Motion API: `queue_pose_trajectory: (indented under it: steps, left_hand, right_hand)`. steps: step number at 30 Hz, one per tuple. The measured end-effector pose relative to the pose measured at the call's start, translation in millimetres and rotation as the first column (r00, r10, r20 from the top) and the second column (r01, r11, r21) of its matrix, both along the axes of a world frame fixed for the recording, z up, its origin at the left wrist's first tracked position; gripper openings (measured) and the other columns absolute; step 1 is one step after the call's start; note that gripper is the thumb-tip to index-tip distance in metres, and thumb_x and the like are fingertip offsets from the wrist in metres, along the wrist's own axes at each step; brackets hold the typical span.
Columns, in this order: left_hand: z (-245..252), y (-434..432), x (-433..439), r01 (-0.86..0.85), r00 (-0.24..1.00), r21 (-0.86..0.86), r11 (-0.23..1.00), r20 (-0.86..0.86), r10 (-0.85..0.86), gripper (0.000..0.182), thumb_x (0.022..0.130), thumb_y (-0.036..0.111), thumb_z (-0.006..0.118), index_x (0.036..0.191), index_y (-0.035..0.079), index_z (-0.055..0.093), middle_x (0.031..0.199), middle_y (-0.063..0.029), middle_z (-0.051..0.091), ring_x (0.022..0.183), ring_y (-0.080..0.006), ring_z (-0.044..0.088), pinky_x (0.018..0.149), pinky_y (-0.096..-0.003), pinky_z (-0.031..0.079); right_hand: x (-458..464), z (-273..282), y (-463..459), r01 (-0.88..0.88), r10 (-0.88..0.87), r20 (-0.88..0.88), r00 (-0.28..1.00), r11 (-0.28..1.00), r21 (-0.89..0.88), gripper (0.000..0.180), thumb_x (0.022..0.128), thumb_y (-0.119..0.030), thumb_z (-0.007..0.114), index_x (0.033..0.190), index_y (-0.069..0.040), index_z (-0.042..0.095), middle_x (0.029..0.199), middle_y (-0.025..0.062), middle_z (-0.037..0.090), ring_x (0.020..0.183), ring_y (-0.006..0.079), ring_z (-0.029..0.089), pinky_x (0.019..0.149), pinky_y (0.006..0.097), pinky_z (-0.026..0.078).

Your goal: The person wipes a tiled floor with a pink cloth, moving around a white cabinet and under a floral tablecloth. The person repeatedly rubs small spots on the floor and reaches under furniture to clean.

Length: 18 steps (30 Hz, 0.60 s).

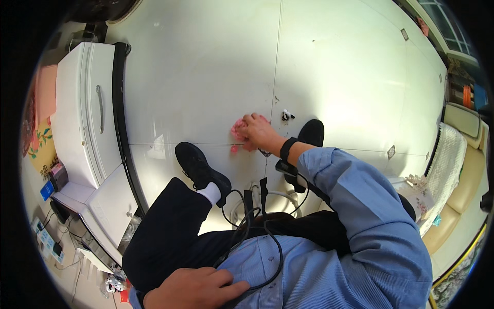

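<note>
My right hand (256,129) presses down on a crumpled pink cloth (238,130) on the pale tiled floor (200,89), its fingers curled over the cloth. Just below the cloth lies a small round pink piece (234,149). A small black-and-white object (286,115) sits on the floor to the right of that hand, with dark crumbs (276,99) scattered around it. At the bottom of the view my left hand (197,287) rests against my blue shirt, thumb and finger apart. Nothing shows in it, though its palm is hidden. A black cable (278,247) loops close to its fingertips.
My black shoes (193,156) stand either side of the cloth. A white cabinet (104,77) with a dark base lines the left. On the right is a beige sofa (465,174) with a white cover. Black straps (264,193) and cables hang between my legs.
</note>
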<state>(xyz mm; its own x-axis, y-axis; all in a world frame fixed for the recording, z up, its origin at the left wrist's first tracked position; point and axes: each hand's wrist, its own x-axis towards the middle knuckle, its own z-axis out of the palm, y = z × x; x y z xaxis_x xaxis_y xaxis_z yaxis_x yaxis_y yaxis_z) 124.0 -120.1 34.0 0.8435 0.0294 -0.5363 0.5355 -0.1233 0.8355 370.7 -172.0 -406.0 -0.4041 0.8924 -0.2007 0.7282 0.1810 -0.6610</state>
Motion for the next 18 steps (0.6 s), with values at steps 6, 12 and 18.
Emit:
queue_pose_trajectory:
  steps: [6,12,18]
  left_hand:
    - [8.9,-39.0,-10.6,0.067,0.998,0.023,0.997,0.011,-0.067,0.024,0.089,0.01,0.065,0.112,0.013,0.071,0.09,-0.0078,0.059,0.082,-0.028,0.064,0.068,-0.0381,0.051]
    - [14.6,-55.2,-10.6,0.051,0.998,0.031,0.998,0.026,-0.052,0.027,0.089,0.009,0.063,0.115,0.012,0.072,0.094,-0.0094,0.063,0.085,-0.0299,0.066,0.07,-0.0386,0.052]
    - [4.5,-39.4,4.2,0.039,0.999,-0.016,0.999,-0.02,-0.04,0.031,0.088,0.009,0.063,0.117,0.011,0.072,0.093,-0.0114,0.064,0.086,-0.0327,0.067,0.071,-0.0403,0.053]
  right_hand:
    - [6.0,26.5,12.2,0.009,-0.067,-0.184,0.981,0.955,-0.297,0.029,0.076,-0.021,0.076,0.104,-0.013,0.075,0.096,0.0187,0.071,0.085,0.0358,0.069,0.076,0.0479,0.058]
    - [138.2,92.9,88.0,0.418,-0.668,-0.251,0.701,0.669,-0.615,0.034,0.089,-0.019,0.065,0.116,0.0,0.071,0.086,0.0158,0.075,0.051,0.0243,0.069,0.048,0.0352,0.056]
    - [312.2,63.8,74.0,0.808,-0.903,-0.2,0.38,0.429,-0.404,0.031,0.094,-0.015,0.06,0.116,0.007,0.066,0.089,0.0152,0.073,0.058,0.0245,0.069,0.055,0.0365,0.058]
